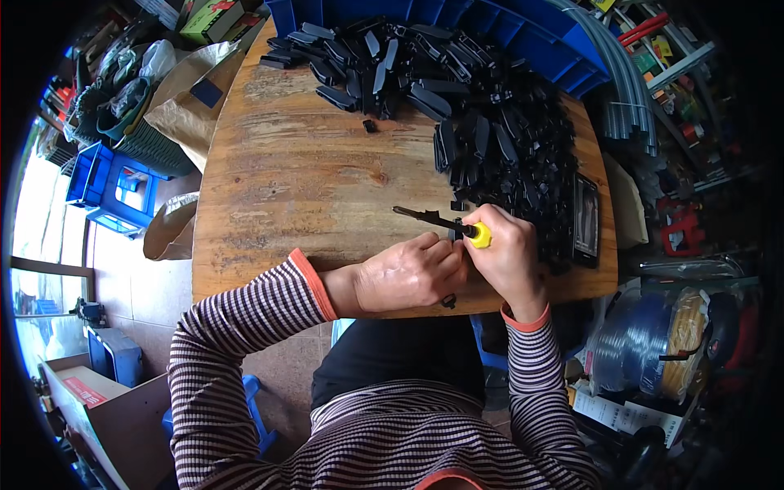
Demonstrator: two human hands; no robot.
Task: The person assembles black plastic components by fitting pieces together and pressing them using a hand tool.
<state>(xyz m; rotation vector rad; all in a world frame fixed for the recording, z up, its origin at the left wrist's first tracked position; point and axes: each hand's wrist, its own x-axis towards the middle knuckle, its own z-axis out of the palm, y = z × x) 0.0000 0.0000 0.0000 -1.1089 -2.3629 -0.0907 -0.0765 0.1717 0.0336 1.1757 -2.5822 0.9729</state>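
Note:
Near the front edge of the wooden table, my right hand (505, 245) is closed round a yellow-handled tool (480, 237). A long, thin dark piece (425, 216) reaches from it to the left, above the tabletop; I cannot tell if it is the tool's shaft or a separate part. My left hand (412, 271) is curled shut right beside it, knuckles up, the two hands almost touching. Its fingertips are hidden, so what it holds does not show. A small black piece (448, 301) lies just under that hand at the table edge.
A large heap of black plastic parts (498, 139) covers the table's far and right side, before a blue bin (523, 41). A dark flat box (585, 220) lies at the right edge. One small black piece (370, 126) sits apart on the wooden table (286, 171).

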